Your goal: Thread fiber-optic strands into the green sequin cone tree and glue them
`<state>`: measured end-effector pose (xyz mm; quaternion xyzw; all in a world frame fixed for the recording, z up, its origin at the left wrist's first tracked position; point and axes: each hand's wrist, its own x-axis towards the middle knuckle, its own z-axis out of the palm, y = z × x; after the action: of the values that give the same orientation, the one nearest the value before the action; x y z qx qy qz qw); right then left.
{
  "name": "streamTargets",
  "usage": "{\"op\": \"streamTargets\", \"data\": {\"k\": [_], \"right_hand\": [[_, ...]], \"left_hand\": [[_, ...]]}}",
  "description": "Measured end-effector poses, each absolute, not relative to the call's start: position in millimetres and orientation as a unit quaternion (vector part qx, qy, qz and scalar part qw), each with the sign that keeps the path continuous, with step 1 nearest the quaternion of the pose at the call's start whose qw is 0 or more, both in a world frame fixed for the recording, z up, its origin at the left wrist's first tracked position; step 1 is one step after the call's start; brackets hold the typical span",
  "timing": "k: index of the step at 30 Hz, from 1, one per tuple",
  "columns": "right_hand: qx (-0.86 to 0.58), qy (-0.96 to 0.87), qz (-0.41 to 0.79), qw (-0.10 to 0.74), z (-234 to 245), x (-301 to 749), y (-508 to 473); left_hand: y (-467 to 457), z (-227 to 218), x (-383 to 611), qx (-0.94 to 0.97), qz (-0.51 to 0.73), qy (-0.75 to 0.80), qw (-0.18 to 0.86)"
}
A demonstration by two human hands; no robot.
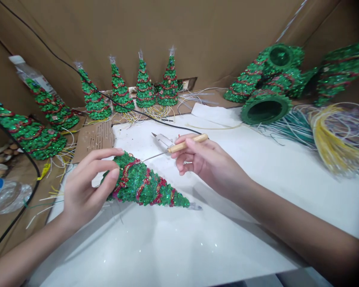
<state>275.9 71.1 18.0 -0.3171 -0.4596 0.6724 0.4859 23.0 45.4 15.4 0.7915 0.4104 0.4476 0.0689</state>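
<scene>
Brown cardboard (209, 36) walls the white counter (155, 243). There, a green Christmas tree (151, 184) lies sideways, wide end pinched by the left hand's (85, 187) fingers; the right hand's (209, 163) pinch a wooden-handled awl (176, 147).

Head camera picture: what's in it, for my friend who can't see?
A left hand holds a green Christmas tree lying on its side, while the right hand points a wooden-handled tool at its red garland. Four star-topped trees stand behind.
</scene>
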Motion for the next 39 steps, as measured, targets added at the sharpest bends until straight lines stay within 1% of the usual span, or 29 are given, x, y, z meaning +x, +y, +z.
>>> {"op": "streamTargets", "data": {"k": [2,4,8,9,11,15,19,23,26,30,33,39], "right_hand": [[-0.326,-0.500,0.630,0.496,18,274,65],[-0.342,-0.593,0.534,0.497,17,270,57],[-0.297,-0.800,0.282,0.439,7,264,44],[-0.283,-0.825,0.245,0.424,4,262,43],[-0.274,-0.847,0.212,0.403,-2,261,42],[-0.288,-0.847,0.223,0.387,-8,260,45],[-0.306,-0.841,0.247,0.373,-5,262,48],[-0.353,-0.814,0.292,0.357,-2,264,54],[-0.385,-0.784,0.345,0.344,-2,265,59],[-0.399,-0.759,0.390,0.335,-5,266,63],[-0.395,-0.769,0.382,0.327,-5,266,64],[-0.385,-0.797,0.358,0.296,-1,269,64]], "left_hand": [[45,14,26,0.752,0.483,0.434,0.117],[45,13,29,0.721,0.509,0.443,0.154],[44,14,33,0.696,0.520,0.458,0.187],[43,14,33,0.691,0.518,0.467,0.190],[44,16,32,0.677,0.522,0.480,0.197],[52,17,25,0.636,0.539,0.513,0.206],[66,15,15,0.600,0.555,0.546,0.186],[72,17,12,0.580,0.571,0.536,0.224],[68,23,13,0.622,0.509,0.550,0.228],[59,27,14,0.687,0.428,0.553,0.197],[57,26,13,0.701,0.400,0.559,0.189],[58,25,14,0.695,0.397,0.556,0.224]]}}
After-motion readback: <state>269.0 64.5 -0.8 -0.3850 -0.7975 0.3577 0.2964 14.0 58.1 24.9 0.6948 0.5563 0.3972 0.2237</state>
